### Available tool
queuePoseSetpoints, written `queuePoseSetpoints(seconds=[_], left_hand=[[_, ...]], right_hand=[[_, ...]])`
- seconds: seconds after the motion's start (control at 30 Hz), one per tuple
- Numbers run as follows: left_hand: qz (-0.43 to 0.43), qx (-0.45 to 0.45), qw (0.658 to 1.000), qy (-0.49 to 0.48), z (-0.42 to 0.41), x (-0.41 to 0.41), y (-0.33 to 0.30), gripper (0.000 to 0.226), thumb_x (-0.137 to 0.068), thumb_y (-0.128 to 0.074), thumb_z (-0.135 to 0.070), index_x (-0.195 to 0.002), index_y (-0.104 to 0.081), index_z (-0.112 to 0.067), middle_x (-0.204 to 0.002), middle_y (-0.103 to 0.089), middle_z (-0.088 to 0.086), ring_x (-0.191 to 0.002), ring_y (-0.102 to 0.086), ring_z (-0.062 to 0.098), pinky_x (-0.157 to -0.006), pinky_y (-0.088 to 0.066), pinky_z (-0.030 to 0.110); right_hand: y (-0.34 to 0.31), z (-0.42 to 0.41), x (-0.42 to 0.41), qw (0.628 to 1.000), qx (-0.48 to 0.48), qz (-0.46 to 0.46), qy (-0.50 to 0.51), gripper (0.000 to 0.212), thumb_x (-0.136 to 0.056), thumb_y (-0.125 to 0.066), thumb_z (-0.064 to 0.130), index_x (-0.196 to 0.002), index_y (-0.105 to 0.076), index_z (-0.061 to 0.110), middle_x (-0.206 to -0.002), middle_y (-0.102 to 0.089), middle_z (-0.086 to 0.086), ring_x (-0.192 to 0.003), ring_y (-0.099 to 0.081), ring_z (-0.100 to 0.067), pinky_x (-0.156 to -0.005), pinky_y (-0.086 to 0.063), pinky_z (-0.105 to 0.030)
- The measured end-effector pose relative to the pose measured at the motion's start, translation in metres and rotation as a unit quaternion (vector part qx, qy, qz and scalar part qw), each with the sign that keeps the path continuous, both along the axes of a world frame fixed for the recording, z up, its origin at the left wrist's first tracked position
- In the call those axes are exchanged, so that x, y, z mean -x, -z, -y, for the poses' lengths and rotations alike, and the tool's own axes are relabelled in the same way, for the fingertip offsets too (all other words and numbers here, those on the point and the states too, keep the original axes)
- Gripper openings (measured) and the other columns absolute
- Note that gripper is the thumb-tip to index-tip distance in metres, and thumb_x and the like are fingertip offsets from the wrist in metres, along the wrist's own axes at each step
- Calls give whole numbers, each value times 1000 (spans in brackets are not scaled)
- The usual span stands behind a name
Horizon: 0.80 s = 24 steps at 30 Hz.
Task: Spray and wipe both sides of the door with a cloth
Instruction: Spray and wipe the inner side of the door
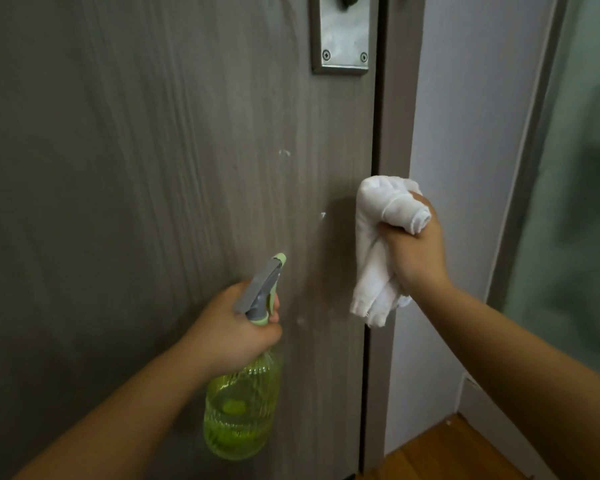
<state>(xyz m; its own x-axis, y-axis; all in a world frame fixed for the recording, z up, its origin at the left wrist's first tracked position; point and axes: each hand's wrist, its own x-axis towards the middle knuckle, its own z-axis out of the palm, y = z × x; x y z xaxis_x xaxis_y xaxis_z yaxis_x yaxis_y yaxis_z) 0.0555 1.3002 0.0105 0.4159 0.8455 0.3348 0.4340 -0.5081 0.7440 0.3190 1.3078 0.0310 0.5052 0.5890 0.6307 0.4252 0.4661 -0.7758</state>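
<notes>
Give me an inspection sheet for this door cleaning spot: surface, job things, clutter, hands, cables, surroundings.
Surface: grey wood-grain door, shut, white flecks near its right edge.
Job's things: translucent green spray bottle with grey trigger, nozzle toward door; bunched white cloth held near the door edge.
Clutter: nothing seen.
Hands: left hand grips the bottle neck; right hand grips the cloth.
Cables: nothing seen.
Surroundings: metal lock plate above, grey door frame, pale wall, wooden floor, frosted glass panel on the right.

Single head-worn wide-angle view, close to door (153, 202), facing forward and slightly down; door frame (395, 133) right of centre.
</notes>
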Motion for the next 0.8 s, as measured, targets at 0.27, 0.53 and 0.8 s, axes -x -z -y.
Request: queuePoseSetpoints(seconds=[0.27, 0.53, 0.8], left_hand=[[32, -7, 999, 18, -1, 9, -16, 36, -70, -69, -9, -95, -62, -33, -68, -49, 11, -59, -45, 18, -57, -40, 34], [34, -55, 998, 11, -7, 13, -37, 39, -65, -66, -16, -99, -61, -36, -77, -58, 26, -59, -53, 24, -56, -47, 39], [61, -56, 996, -33, -17, 25, -37, 26, -65, -70, -9, -84, -65, -27, -73, -58, 31, -60, -60, 33, -56, -50, 47]], right_hand=[[-53, -43, 21, 995, -15, 26, 99, 40, -98, -32, 55, -126, -48, 31, -109, -61, 12, -98, -59, -3, -91, -50, -34], [-17, -59, 72, 963, -29, 146, 226, 59, -96, -44, 42, -149, -21, 31, -132, -51, -13, -118, -51, -32, -101, -39, -45], [38, -54, 89, 887, -132, 392, 203, 63, -80, -64, 29, -137, -38, 18, -106, -61, -11, -87, -57, -26, -75, -46, -40]])
